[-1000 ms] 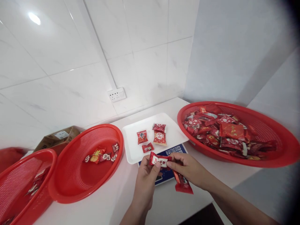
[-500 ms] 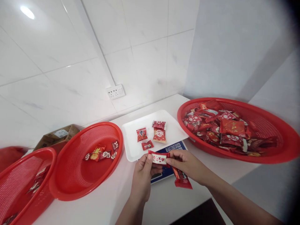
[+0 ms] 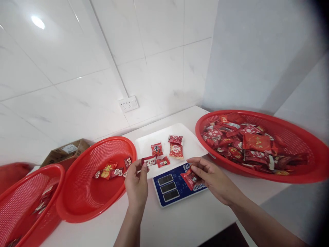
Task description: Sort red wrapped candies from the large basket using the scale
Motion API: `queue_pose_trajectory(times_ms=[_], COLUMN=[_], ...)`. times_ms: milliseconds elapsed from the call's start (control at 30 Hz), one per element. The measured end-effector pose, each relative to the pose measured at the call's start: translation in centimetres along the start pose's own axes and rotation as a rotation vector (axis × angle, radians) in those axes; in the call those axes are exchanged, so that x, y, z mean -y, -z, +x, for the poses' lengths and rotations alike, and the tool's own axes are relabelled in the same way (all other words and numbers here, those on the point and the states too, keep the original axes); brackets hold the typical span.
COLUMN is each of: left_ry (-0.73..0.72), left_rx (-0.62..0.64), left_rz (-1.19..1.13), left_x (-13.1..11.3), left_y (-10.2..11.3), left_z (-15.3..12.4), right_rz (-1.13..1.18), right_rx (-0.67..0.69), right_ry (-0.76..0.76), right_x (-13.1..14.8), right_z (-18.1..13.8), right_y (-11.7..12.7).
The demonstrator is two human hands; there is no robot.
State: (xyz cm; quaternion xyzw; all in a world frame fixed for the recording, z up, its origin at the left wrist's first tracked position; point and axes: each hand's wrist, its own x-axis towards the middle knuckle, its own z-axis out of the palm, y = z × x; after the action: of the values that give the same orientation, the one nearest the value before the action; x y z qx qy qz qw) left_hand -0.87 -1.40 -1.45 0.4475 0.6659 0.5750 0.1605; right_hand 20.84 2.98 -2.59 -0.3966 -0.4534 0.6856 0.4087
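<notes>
My left hand is closed on a small red-and-white wrapped candy, held over the near left edge of the white scale tray. Between the fingers of my right hand is a dark red wrapped snack, above the blue scale panel. Several red packets lie on the tray: one with a large black character, a small red one, a patterned red-and-gold one and a dark red one.
On the right stands a big red basket heaped with wrapped snacks. To the left, a red basket holds a few packets, with another red basket beside it. A cardboard box sits behind them against the tiled wall.
My hands have moved apart. The left has carried the red-and-white candy leftward; the right keeps the dark red snack, now tilted the other way. More of the scale's panel shows.
</notes>
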Motion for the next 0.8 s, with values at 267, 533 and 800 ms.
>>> queue_pose_trajectory(times_ms=[267,533,800], left_ry=[-0.128,-0.138,0.341], left_rx=[0.081,0.234,0.621], left_rz=[0.641,0.279,-0.492], left_x=[0.5,-0.8,-2.6], left_y=[-0.6,-1.2,-3.3], left_z=[1.3,-0.1,-3.2], right_rz=[-0.081,-0.253,-0.171], right_rx=[0.001,-0.052,-0.003], right_ry=[0.081,0.121,0.205], right_x=[0.5,1.1,1.0], right_z=[-0.4,-0.5,-0.5], right_y=[-0.5,-0.8,-2.0])
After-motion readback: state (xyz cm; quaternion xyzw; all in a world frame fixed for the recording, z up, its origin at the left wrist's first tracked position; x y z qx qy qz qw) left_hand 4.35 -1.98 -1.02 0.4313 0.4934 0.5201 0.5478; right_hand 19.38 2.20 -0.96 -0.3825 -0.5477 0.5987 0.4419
